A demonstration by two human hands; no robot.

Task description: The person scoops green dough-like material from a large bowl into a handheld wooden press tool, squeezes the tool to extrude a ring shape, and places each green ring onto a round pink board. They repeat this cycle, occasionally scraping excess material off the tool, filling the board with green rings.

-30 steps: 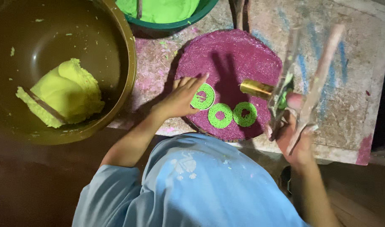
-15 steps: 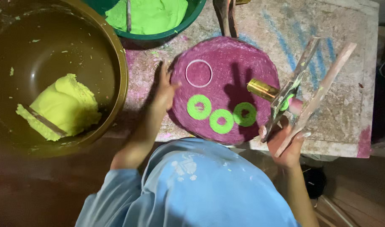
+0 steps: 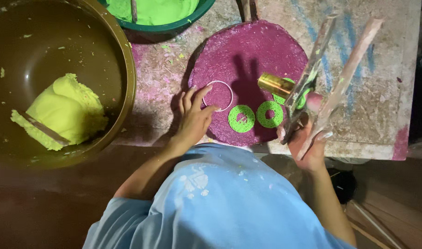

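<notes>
Overhead view, worker in light-blue shirt (image 3: 220,203) at a paint-stained table (image 3: 386,92). Left hand (image 3: 192,117) is resting on the edge of the round magenta mat (image 3: 248,50), fingers spread & loose, thumb and index fingertips touching the thin white ring (image 3: 218,95); hand is not closed round it, ring is lying flat on the mat's left part. Right hand (image 3: 308,143) is clenching the two long wooden handles of a press tool (image 3: 331,69), held tilted above the mat's right edge; its brass cylinder (image 3: 275,84) is pointing toward the mat centre. Two green ring-shaped pieces (image 3: 242,118) are lying side by side on the mat's near part, w/ a third green piece (image 3: 285,94) partly hidden behind the tool. Left: large brown bowl (image 3: 123,60) holding yellow-green dough (image 3: 68,108) w/ a stick (image 3: 42,129) lying in it. Top: green bowl (image 3: 192,16) holding bright green dough (image 3: 160,9).
</notes>
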